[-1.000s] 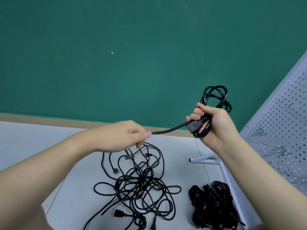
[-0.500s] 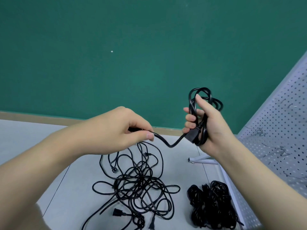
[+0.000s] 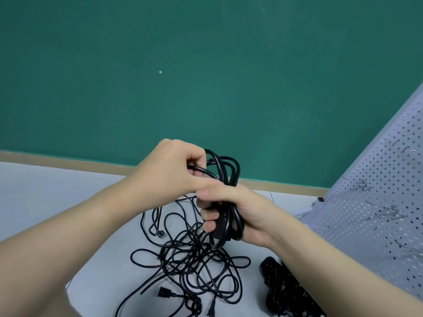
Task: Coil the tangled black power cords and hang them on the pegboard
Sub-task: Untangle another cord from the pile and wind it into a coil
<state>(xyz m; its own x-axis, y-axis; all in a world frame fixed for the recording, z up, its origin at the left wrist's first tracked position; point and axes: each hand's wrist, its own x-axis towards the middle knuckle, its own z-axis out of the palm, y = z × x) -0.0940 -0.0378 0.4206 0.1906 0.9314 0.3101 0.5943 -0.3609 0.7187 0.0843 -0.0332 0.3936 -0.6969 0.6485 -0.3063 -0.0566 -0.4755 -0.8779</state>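
A loose tangle of thin black cords [image 3: 190, 266] lies spread on the pale grey floor [image 3: 57, 202], its loops crossing one another, with plug ends showing at its near edge and one small plug off to its left. Above the tangle, both hands meet in mid-air around a coiled cord [image 3: 225, 195], a glossy black bundle of several loops.

The left hand [image 3: 169, 172] reaches in from the lower left, forearm angled up and to the right, knuckles up. Its fingers are curled and its thumb and fingertips pinch one strand of the cord at the top of the coil.

The coil stands roughly upright, its long axis running from top to bottom. Its upper loops rise above the hands against the green wall [image 3: 206, 76], and its lower end hangs below the right hand.

The right hand [image 3: 233, 209] comes in from the lower right, palm turned left, fingers wrapped around the middle of the coil and gripping it. The two hands touch where the left thumb meets the right hand.

On the floor to the right lies a bundle of coiled cords [image 3: 283, 291], dark and dense, well apart from the hands. Just beside it, at the right edge, a white pegboard [image 3: 377, 213] leans back, with thin metal hooks on its face.
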